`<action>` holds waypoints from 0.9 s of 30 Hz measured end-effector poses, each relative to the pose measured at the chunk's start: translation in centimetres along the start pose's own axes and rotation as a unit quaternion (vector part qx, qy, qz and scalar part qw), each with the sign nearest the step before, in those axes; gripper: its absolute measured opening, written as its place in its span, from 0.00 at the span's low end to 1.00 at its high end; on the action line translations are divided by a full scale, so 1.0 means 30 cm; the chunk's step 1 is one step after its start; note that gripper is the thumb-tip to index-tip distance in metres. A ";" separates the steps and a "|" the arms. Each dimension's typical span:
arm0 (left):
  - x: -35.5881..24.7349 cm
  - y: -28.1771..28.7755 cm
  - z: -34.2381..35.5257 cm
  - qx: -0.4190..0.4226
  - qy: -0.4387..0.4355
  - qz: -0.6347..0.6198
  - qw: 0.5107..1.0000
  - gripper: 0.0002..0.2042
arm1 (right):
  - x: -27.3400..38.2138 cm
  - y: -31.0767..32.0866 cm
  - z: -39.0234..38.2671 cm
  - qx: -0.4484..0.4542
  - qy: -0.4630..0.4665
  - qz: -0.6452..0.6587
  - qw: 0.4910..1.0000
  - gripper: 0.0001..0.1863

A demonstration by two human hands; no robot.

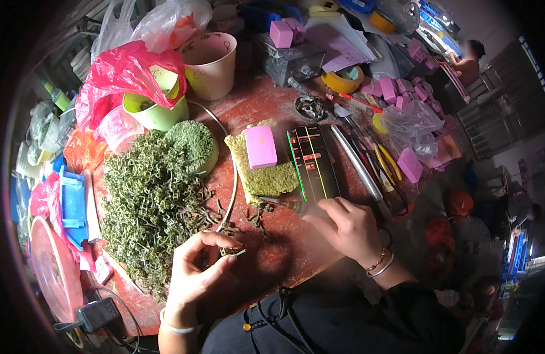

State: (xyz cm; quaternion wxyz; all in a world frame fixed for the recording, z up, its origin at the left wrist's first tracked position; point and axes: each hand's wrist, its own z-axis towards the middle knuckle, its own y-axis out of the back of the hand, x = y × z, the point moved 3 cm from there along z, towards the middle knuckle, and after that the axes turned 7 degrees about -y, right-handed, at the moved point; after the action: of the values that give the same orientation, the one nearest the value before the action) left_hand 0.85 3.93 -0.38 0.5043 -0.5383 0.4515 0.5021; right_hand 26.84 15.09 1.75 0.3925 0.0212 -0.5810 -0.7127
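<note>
My left hand (196, 268) is closed in a pinch at the table's near edge, with a small metal clip-like piece (232, 252) between thumb and forefinger. To its left rises a big heap of similar small dark metal pieces (148, 206). My right hand (352, 230) hovers by the lower end of a phone (312, 162), fingers curled and partly smeared. What they hold is not clear. A thin dark item (269, 200), blurred toward its right end, reaches from the sponge toward this hand. A pink block (261, 146) rests on the yellow-green sponge (269, 182). A few loose pieces (255, 221) lie between the hands.
Behind the heap stand a green pot (160, 115) with a pink bag and a white bucket (213, 68). On the right lie a metal ruler-like bar (356, 162), pliers (389, 162), yellow tape (343, 79) and several pink blocks (409, 165). A person (470, 62) sits far right.
</note>
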 end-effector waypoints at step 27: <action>-0.002 -0.007 -0.002 -0.010 0.016 -0.017 1.000 0.10 | -0.092 0.038 -0.038 -0.137 -0.103 0.075 0.982 0.07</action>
State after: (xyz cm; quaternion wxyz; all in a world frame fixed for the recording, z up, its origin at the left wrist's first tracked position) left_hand 1.06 3.90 -0.31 0.5005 -0.5587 0.4452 0.4890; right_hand 29.91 15.78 1.18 0.3819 -0.1501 -0.5150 -0.7526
